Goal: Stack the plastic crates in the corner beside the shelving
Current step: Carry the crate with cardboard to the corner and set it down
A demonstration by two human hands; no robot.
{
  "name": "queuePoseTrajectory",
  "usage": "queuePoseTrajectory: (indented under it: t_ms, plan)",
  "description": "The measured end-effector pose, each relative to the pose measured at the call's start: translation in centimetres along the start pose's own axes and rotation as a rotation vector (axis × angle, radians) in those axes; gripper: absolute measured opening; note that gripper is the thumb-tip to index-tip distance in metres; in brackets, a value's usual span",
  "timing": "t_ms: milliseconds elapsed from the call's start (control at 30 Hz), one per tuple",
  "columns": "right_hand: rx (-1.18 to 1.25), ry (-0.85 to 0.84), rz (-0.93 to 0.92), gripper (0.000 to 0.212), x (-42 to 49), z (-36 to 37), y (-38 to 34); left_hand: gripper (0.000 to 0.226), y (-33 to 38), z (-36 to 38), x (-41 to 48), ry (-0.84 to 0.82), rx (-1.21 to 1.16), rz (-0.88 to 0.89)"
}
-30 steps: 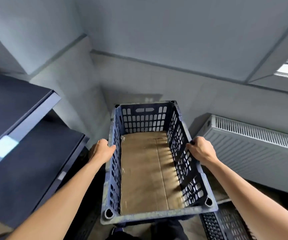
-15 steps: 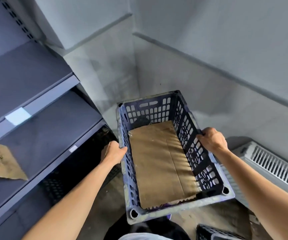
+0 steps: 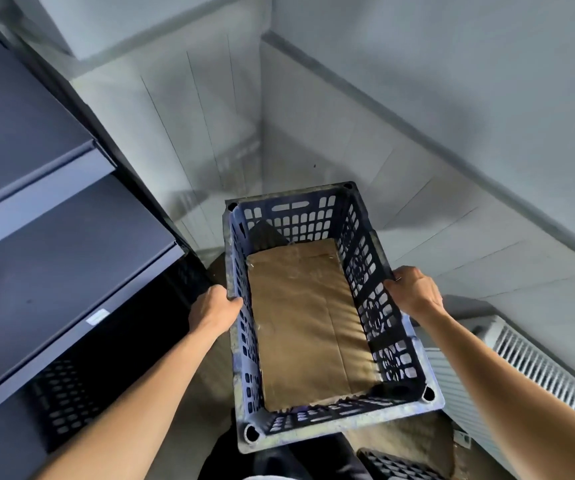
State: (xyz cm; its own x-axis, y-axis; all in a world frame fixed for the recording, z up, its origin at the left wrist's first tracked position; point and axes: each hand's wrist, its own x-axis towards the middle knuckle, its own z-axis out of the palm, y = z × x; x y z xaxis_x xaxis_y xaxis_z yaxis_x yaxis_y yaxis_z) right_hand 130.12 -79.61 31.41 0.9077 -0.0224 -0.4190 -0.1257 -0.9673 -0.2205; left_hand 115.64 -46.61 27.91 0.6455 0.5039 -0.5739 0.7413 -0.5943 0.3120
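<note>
Nearest the person, low down behind the right hand [image 3: 414, 291], a bit of another dark crate [image 3: 395, 467] shows on the floor [image 3: 206, 372]. Then come the two hands. The left hand [image 3: 215, 310] is curled over the top edge of one long side of the blue crate [image 3: 331, 422]. The right hand is wrapped over the top edge of the other long side, so both grip it about halfway along. The blue crate hangs between the hands and looks to be off the floor. A flat sheet of brown cardboard [image 3: 300, 323] lies in its bottom. Out past the left hand stands the dark shelving [image 3: 54, 237]. Something full of holes [image 3: 64, 403] sits under its lowest shelf; it may be a crate, but I cannot tell. Out past the right hand is a white radiator [image 3: 538, 368]. Ahead of both hands, beyond the far end of the blue crate, is the corner [image 3: 260, 161] of the room. I think this is the carrying step, with the crate not yet set down. Next it should go down flat on the floor in that corner, close to the shelving. It should sit square so another crate can go on top, and the fingers should stay clear of the walls.
</note>
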Motion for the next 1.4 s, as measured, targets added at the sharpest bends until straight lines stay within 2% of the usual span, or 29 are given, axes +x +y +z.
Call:
queuePoseTrajectory:
  t_ms: [300, 600, 733, 900, 1033, 1167, 1400]
  plan:
    - [-0.029, -0.151, -0.144, 0.018, 7.4, 2.1, -1.3, 0.031, 0.2, 2.4, 1.5, 0.015, -0.1, -0.167]
    - [-0.083, -0.3, -0.29, 0.018, 15.3, 6.8, -0.8, 0.031, 0.7, 9.7, 1.3, 0.067, -0.213, -0.363]
    - [-0.146, -0.3, -0.338, 0.018, 17.9, 9.0, -0.8, 0.031, -1.1, 14.3, 3.5, 0.036, -0.317, -0.421]
    - [-0.19, -0.302, -0.364, 0.019, 21.5, 13.6, 0.4, 0.019, 0.2, 17.6, 5.3, 0.025, -0.317, -0.438]
    - [-0.217, -0.299, -0.364, 0.016, 25.0, 18.6, 1.7, 0.011, -1.5, 23.3, 9.2, -0.017, -0.352, -0.453]
    - [-0.218, -0.277, -0.368, 0.013, 28.1, 23.5, 2.9, 0.016, -2.7, 28.6, 13.7, -0.032, -0.317, -0.461]
    - [-0.217, -0.319, -0.33, 0.022, 33.4, 30.4, 4.9, 0.028, -3.2, 35.7, 20.5, -0.124, -0.293, -0.501]
